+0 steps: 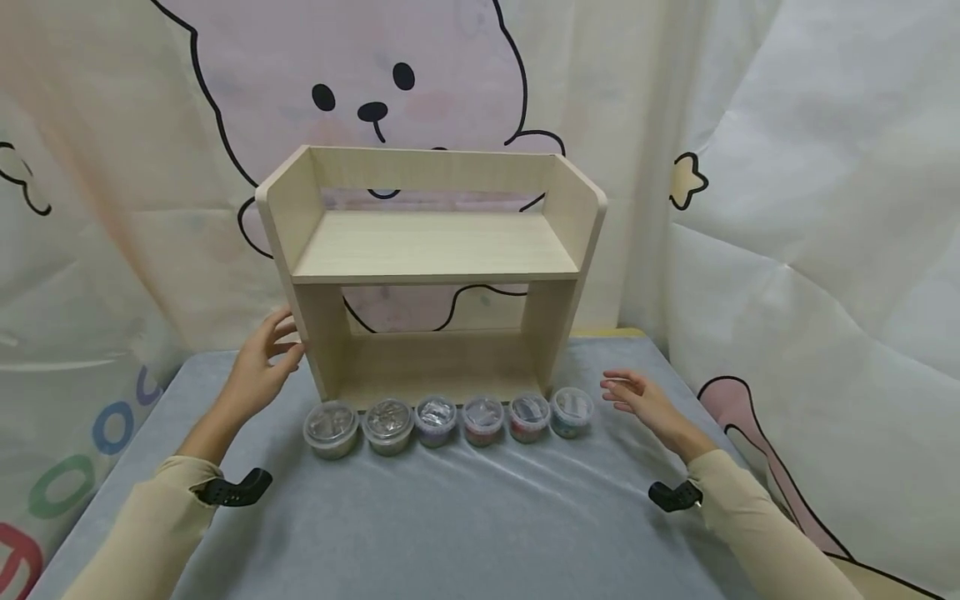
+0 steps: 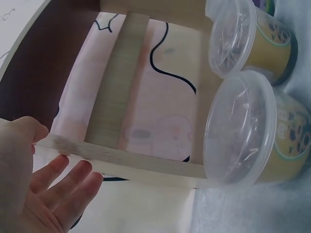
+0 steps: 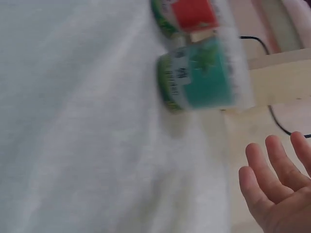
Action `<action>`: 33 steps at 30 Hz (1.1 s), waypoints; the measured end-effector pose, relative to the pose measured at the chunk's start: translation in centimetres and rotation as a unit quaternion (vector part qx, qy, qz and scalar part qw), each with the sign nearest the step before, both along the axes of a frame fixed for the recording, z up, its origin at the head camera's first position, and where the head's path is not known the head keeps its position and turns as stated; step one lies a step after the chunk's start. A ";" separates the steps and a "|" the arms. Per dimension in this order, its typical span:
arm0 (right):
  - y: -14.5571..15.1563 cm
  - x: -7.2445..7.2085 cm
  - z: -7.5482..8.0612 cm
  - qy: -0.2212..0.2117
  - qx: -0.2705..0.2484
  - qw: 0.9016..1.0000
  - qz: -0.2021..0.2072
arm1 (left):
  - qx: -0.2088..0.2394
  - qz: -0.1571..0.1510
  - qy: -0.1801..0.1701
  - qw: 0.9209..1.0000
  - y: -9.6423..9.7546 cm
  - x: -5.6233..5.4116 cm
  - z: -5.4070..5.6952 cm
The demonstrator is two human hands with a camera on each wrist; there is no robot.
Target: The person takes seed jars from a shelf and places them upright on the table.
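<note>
A pale wooden two-tier shelf (image 1: 435, 246) stands upright on the table. My left hand (image 1: 258, 371) is at its left side panel, fingers loosely extended. In the left wrist view, the thumb (image 2: 31, 128) lies at the panel's edge and the other fingers are beside its outer face; firm contact cannot be told. To the right of the shelf, my right hand (image 1: 648, 406) hovers with relaxed fingers, holding nothing. Several small clear-lidded tubs line the shelf's front, from a larger tub (image 1: 331, 429) at left to a teal tub (image 3: 206, 75) nearest my right hand.
Grey-blue cloth (image 1: 450, 533) covers the table. Behind the shelf hangs a pale curtain (image 1: 622, 167) printed with a pink bear, and more printed fabric encloses both sides. A black band (image 1: 236, 489) is on the left wrist, another band (image 1: 673, 497) on the right.
</note>
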State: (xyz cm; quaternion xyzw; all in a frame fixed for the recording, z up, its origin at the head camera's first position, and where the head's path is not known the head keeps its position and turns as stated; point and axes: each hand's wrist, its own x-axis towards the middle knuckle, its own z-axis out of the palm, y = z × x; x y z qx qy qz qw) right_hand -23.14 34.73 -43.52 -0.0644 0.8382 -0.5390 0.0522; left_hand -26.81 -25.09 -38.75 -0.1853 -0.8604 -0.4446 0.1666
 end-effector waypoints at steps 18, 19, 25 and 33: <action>-2.4 -0.1 0.8 0.108 0.009 0.994 0.002 | 0.027 0.004 0.011 1.000 0.0 1.8 -1.1; -2.6 0.1 0.8 0.111 0.011 0.994 0.003 | 0.028 0.002 0.012 1.000 0.0 1.8 -1.1; -3.9 0.3 1.1 0.149 0.032 0.988 0.003 | 0.024 0.004 0.017 1.000 0.2 2.5 -0.8; -5.7 0.3 2.1 0.183 0.054 0.981 0.030 | 0.009 0.008 0.021 1.000 0.6 4.4 -0.5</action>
